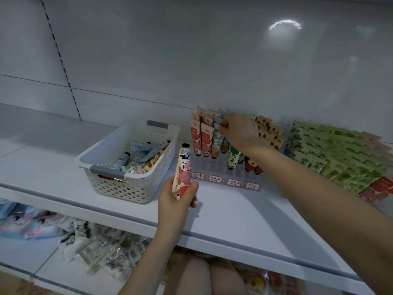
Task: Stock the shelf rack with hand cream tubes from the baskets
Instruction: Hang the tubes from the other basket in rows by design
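While the left hand (174, 201) grips a pink tube (183, 167), the right hand (240, 129) pinches a racked tube (218, 140); labels (215, 178) unreadable.

Pink floral tube (182, 173) upright, cap up, tubes standing in rack (225, 167), more lying in basket (119, 184)

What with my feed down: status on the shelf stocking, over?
Left hand grips pink tube, cap up. Right hand pinches blue floral tube in rack. Basket holds more tubes. Nothing blocking.

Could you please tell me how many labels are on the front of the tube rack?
4, in a row along the rack's front edge: first label at the left, second label, third label, and fourth label at the right end. None appears hidden.
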